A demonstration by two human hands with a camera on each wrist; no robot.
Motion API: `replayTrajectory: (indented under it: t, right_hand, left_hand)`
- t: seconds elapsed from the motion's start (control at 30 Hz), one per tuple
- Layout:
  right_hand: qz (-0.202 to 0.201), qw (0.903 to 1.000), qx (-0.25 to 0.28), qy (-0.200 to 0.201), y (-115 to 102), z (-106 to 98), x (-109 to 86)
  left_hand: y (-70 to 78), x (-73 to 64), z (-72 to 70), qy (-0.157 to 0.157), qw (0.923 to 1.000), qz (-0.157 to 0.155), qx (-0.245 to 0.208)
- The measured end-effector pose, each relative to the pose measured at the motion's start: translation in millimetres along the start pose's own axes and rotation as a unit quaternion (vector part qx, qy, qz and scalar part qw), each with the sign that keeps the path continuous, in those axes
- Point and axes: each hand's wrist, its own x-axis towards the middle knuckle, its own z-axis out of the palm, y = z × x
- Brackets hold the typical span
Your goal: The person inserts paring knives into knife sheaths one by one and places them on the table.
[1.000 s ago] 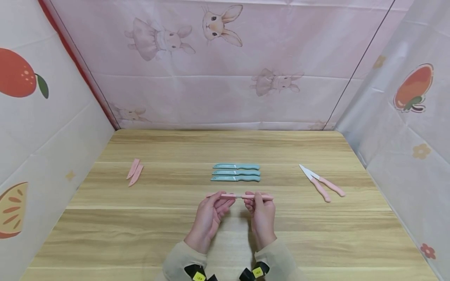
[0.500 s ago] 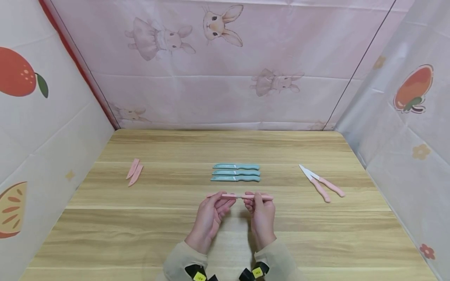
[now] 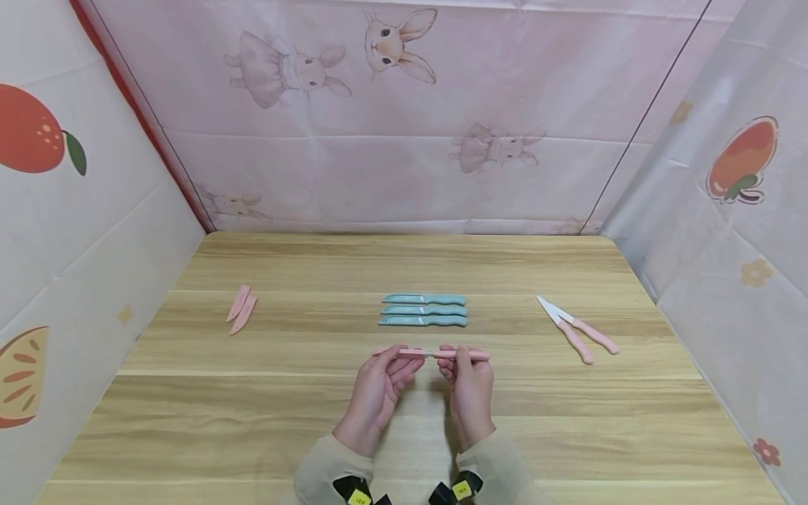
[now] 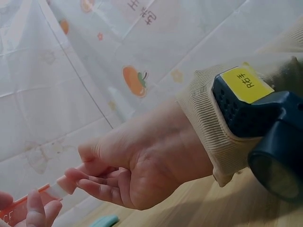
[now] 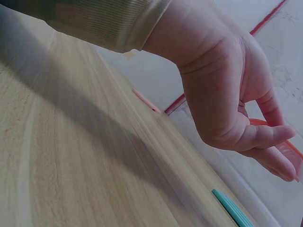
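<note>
In the head view, my left hand (image 3: 371,396) pinches a pink knife sheath (image 3: 412,353) between thumb and fingers. My right hand (image 3: 473,396) grips the pink handle of a paring knife (image 3: 478,355), thumb on top. The blade points left into the sheath, and a short strip of bare blade (image 4: 57,190) shows between sheath and handle in the left wrist view. Both are held above the wooden table, level and in line. The right wrist view shows the left fingers around the sheath (image 5: 289,152), with its orange-looking edge; the knife itself is out of that view.
Three sheathed teal knives (image 3: 423,310) lie in a stack of rows beyond the hands. Two pink sheaths (image 3: 242,310) lie at the left. At the right, two bare knives with pink handles (image 3: 583,337) lie crossed near their tips. Printed cloth walls (image 3: 404,161) surround the table.
The sheath in my left hand has edged very slightly right toward the handle. My right hand and the things on the table look the same.
</note>
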Motion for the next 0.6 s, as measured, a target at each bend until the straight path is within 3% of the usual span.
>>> replayTrajectory:
  t: [0.6]
  right_hand:
    - [0.015,0.9999,-0.007,0.002,0.2,0.6,0.1]
  left_hand:
    - [-0.1,-1.6,1.0,0.001,1.0000,-0.005,-0.002]
